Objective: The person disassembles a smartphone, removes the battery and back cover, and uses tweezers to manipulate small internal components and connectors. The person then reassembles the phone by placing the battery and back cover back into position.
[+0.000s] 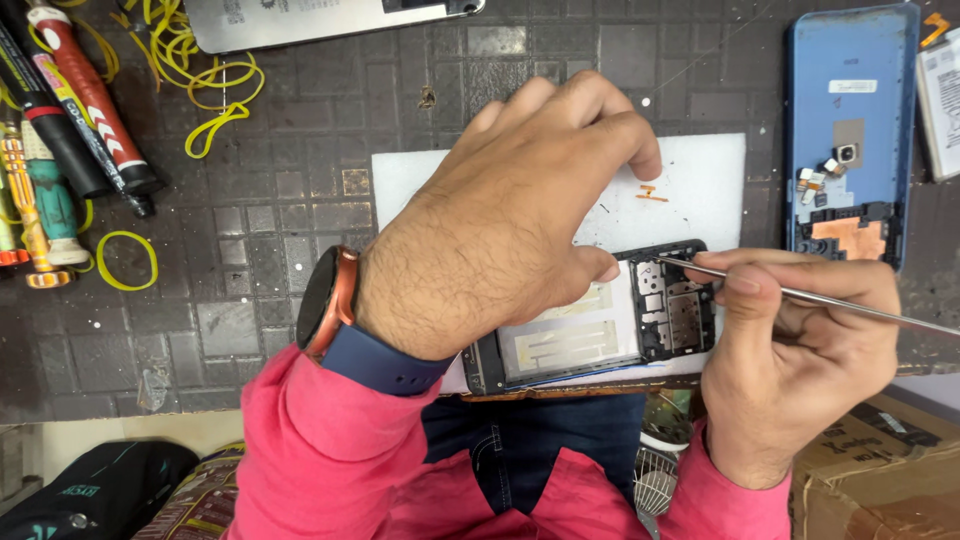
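Fingers of the left hand (pixel 510 215) arched over an opened phone (pixel 600 320) at mid-frame, pinning it to a white pad (pixel 700 180). At lower right, the right hand (pixel 800 350) pinched thin metal tweezers (pixel 830 300), tip at the phone's top end. The left palm hid much of the phone, and the tweezers ran off the right edge.

A brown cardboard box (pixel 880 470) with dark printing on its top flap is seen at the lower right, below and to the right of the white work pad (pixel 700 180), which serves as landmark. A small white rectangular label (pixel 852 86) is stuck near the top of the blue phone back cover (pixel 850 60), which lies just right of the pad. Further right, at the frame edge, a white battery-like pack (pixel 940 110) with a printed label is partly shown. Above the pad's left corner, a grey flat panel (pixel 300 20) bearing small dark label markings is cut off by the top edge.
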